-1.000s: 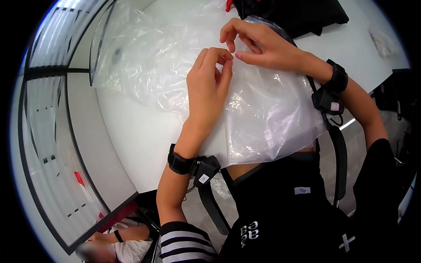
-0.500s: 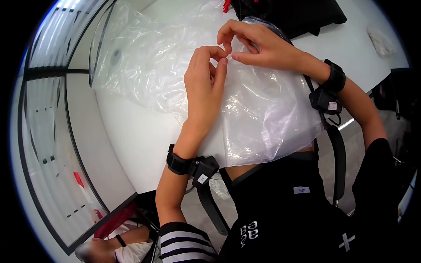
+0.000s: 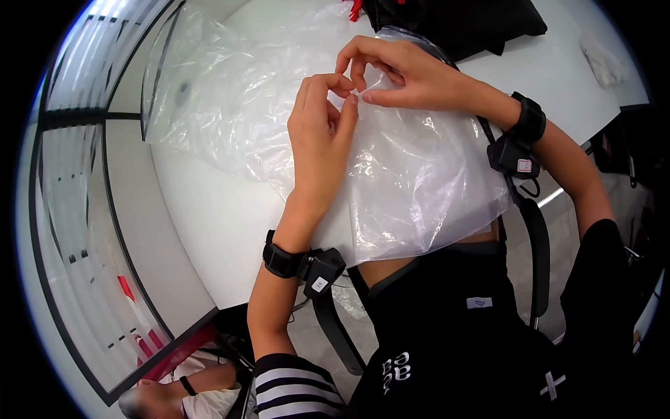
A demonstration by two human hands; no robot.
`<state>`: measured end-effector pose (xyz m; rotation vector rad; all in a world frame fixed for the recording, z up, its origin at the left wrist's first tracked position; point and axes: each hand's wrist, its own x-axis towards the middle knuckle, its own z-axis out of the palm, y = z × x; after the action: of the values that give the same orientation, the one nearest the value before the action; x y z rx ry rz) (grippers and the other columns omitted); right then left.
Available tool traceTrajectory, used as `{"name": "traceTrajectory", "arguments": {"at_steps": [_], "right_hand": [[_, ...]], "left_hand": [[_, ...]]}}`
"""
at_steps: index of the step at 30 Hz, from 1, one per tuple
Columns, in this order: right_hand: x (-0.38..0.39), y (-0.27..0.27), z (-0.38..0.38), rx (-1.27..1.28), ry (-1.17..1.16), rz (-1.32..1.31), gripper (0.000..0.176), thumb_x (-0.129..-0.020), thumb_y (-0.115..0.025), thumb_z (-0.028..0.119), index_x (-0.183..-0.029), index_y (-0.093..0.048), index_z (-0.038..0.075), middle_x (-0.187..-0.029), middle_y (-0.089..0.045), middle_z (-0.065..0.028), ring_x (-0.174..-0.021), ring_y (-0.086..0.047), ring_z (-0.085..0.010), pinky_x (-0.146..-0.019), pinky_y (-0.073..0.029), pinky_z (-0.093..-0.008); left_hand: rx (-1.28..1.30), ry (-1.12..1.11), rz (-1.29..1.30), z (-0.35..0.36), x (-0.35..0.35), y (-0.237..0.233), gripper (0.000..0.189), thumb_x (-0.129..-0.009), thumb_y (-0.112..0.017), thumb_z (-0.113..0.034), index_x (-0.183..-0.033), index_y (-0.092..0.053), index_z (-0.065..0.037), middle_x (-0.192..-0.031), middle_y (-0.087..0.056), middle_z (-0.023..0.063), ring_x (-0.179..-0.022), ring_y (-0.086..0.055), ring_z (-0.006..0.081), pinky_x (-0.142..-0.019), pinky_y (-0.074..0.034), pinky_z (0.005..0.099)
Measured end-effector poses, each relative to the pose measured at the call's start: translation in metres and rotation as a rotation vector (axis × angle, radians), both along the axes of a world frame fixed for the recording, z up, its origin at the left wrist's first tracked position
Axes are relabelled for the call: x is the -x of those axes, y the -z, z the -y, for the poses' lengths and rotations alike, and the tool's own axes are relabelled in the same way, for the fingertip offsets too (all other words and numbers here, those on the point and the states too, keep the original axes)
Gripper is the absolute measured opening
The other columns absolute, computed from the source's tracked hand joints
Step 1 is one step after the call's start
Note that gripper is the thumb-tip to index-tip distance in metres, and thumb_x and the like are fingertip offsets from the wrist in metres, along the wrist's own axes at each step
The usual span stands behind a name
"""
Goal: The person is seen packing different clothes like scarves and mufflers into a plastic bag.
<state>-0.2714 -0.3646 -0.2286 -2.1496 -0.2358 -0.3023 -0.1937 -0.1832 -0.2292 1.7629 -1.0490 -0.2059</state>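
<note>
A large sheet or bag of clear plastic lies crinkled across the white table, and its near edge hangs over the table's front edge. My left hand is above it with thumb and index finger pinched together. My right hand comes in from the right, its fingers curled and the thumb close to the fingertips. The fingertips of both hands nearly meet over the plastic. Whatever they pinch is too small to make out.
Black fabric with red bits lies at the table's far side. A crumpled whitish piece is at the right on the white table. Glass panels stand at the left. Another person's arm shows at the lower left.
Both hands have shifted slightly left, and the near plastic has moved a little with them. My right hand's fingers are bent somewhat differently. The fingertips remain close together.
</note>
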Motion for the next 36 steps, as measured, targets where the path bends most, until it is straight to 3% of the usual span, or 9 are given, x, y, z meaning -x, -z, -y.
{"name": "traceTrajectory", "arguments": {"at_steps": [4, 8, 10, 20, 22, 32, 34, 35, 36], "right_hand": [[0.000, 0.002, -0.001, -0.008, 0.029, 0.006, 0.039, -0.081, -0.066, 0.018, -0.118, -0.056, 0.010, -0.081, -0.059, 0.0043, -0.062, -0.041, -0.0055, -0.054, -0.032, -0.0216], [0.001, 0.003, 0.001, 0.011, 0.029, 0.033, 0.040, -0.082, -0.068, 0.020, -0.118, -0.056, 0.010, -0.082, -0.058, 0.0043, -0.061, -0.040, -0.0054, -0.053, -0.032, -0.0210], [0.002, -0.001, 0.002, 0.005, 0.027, 0.011, 0.040, -0.080, -0.069, 0.019, -0.118, -0.056, 0.010, -0.084, -0.057, 0.0039, -0.060, -0.040, -0.0050, -0.053, -0.032, -0.0204], [0.002, 0.003, 0.002, 0.042, 0.037, 0.024, 0.037, -0.081, -0.068, 0.018, -0.116, -0.058, 0.010, -0.084, -0.054, 0.0043, -0.059, -0.039, -0.0047, -0.054, -0.033, -0.0204], [0.003, -0.001, 0.001, -0.001, 0.028, -0.015, 0.037, -0.082, -0.068, 0.019, -0.116, -0.058, 0.010, -0.083, -0.054, 0.0046, -0.059, -0.039, -0.0044, -0.054, -0.032, -0.0202], [0.001, 0.001, 0.010, 0.034, 0.079, -0.018, 0.032, -0.089, -0.064, 0.019, -0.119, -0.059, 0.009, -0.088, -0.058, 0.0026, -0.062, -0.042, -0.0045, -0.057, -0.035, -0.0191], [-0.003, 0.000, 0.017, -0.089, 0.132, 0.238, 0.031, -0.093, -0.063, 0.021, -0.120, -0.058, 0.008, -0.095, -0.062, -0.0007, -0.067, -0.047, -0.0065, -0.064, -0.040, -0.0193], [0.000, -0.004, 0.022, 0.028, 0.237, 0.325, 0.023, -0.092, -0.063, 0.017, -0.113, -0.063, 0.007, -0.103, -0.064, -0.0018, -0.067, -0.055, -0.0089, -0.066, -0.046, -0.0215], [0.002, -0.015, 0.033, -0.052, 0.252, 0.240, 0.043, -0.088, -0.059, 0.005, -0.131, -0.054, 0.006, -0.134, -0.057, -0.0137, -0.114, -0.058, -0.0208, -0.103, -0.042, -0.0343]], "left_hand": [[-0.029, 0.030, 0.036, -0.002, 0.000, 0.003, 0.011, -0.091, -0.059, -0.002, -0.101, -0.056, 0.001, -0.097, -0.062, 0.0037, -0.057, -0.043, 0.0048, -0.053, -0.036, 0.0212], [-0.041, 0.025, 0.040, 0.000, 0.000, 0.002, 0.011, -0.091, -0.060, -0.002, -0.101, -0.057, 0.001, -0.096, -0.063, 0.0034, -0.055, -0.042, 0.0047, -0.052, -0.036, 0.0213], [-0.047, -0.007, 0.004, -0.001, 0.000, 0.001, 0.011, -0.086, -0.063, -0.001, -0.096, -0.058, -0.001, -0.092, -0.061, 0.0073, -0.053, -0.048, 0.0122, -0.052, -0.041, 0.0267], [-0.077, 0.002, 0.013, -0.002, 0.001, -0.001, 0.009, -0.087, -0.062, -0.001, -0.095, -0.058, -0.001, -0.090, -0.062, 0.0065, -0.053, -0.048, 0.0121, -0.052, -0.041, 0.0265], [-0.075, -0.015, 0.028, -0.002, 0.001, 0.001, 0.007, -0.092, -0.061, -0.003, -0.097, -0.059, 0.000, -0.092, -0.065, 0.0014, -0.054, -0.039, 0.0038, -0.050, -0.033, 0.0218], [-0.053, 0.004, 0.014, -0.003, 0.001, -0.001, 0.008, -0.089, -0.060, -0.001, -0.097, -0.058, -0.002, -0.085, -0.064, 0.0035, -0.051, -0.040, 0.0065, -0.050, -0.033, 0.0238], [-0.044, 0.004, 0.028, -0.002, 0.002, -0.002, 0.008, -0.087, -0.061, 0.000, -0.095, -0.058, -0.003, -0.082, -0.064, 0.0052, -0.049, -0.042, 0.0090, -0.048, -0.035, 0.0257], [-0.048, 0.002, 0.009, -0.002, 0.002, -0.003, 0.009, -0.088, -0.060, -0.001, -0.097, -0.059, -0.002, -0.083, -0.063, 0.0031, -0.051, -0.040, 0.0063, -0.049, -0.033, 0.0234], [-0.052, -0.006, -0.009, -0.004, 0.002, -0.003, 0.009, -0.089, -0.060, -0.001, -0.098, -0.059, -0.002, -0.085, -0.062, 0.0011, -0.053, -0.038, 0.0035, -0.051, -0.031, 0.0211]]}}
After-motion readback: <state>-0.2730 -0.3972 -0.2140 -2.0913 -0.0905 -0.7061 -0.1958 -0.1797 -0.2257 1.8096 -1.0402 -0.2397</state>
